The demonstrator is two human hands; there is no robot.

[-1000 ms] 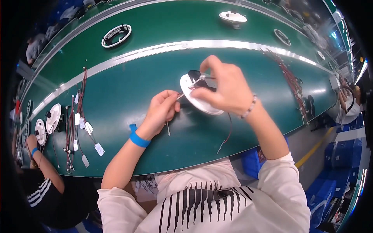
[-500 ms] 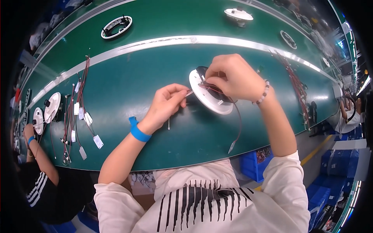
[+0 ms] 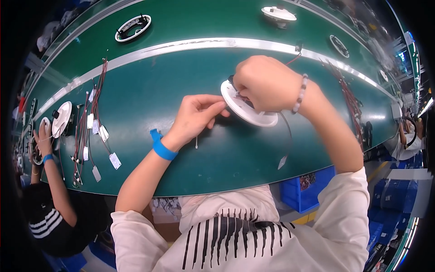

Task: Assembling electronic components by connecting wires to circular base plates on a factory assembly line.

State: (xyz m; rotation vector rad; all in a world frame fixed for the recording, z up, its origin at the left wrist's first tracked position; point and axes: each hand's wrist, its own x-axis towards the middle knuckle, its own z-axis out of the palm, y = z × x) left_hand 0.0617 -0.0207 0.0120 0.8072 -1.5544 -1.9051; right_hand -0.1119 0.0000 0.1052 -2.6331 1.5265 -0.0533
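Note:
A white round housing [image 3: 256,119] with a black middle stands tilted on the green bench, in front of me. My left hand [image 3: 199,114] has its thumb and index finger closed at the housing's left rim. Over the middle, my right hand [image 3: 267,85] is curled with its fingertips inside the ring, on thin dark-red wires [image 3: 244,97]; the fingertips are partly hidden. From under this hand a thin wire hangs to a small pale tag [image 3: 282,162]. Beyond it a red wire runs to a small black part [image 3: 298,48] at the metal strip.
Wire bundles with white tags [image 3: 103,133] lie at the left, more wires [image 3: 349,102] at the right. Beyond the strip sit a black-and-white ring [image 3: 132,28] and a white disc [image 3: 278,13]. A co-worker's hand [image 3: 44,139] works far left. A blue bin [image 3: 297,195] stands below the bench edge.
My right hand has turned and curled further over the housing's middle. The tagged wire has swung right, and a red wire now shows beyond my hand. My left fingers have moved to the rim.

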